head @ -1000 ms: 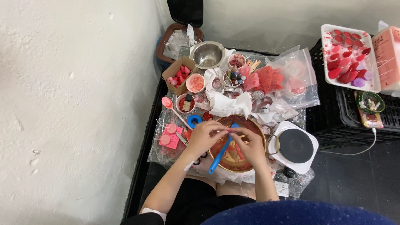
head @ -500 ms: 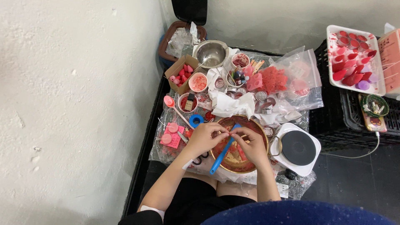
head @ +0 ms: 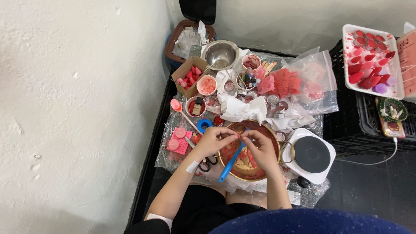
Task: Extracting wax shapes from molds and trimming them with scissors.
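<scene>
My left hand [head: 213, 141] and my right hand [head: 261, 150] meet above a round gold-rimmed bowl [head: 226, 169] smeared with red and yellow matter. The fingertips of both hands pinch a small red piece between them; it is too small to name. A blue-handled tool [head: 229, 164] lies slanted across the bowl, its upper end by my right fingers. A white strip sticks to my left wrist. Black scissors [head: 208, 163] lie under my left forearm.
A white single hot plate [head: 310, 154] stands right of the bowl. Behind are crumpled tissue [head: 241, 109], a steel bowl [head: 221, 54], small cups, a cardboard box of pink pieces [head: 189, 76], plastic bags and a pink spoon [head: 176, 105]. A white tray of red moulds [head: 372, 58] sits far right, a white wall at left.
Both hands stay over the bowl with only slight finger movement on the small piece. The view has shifted a little.
</scene>
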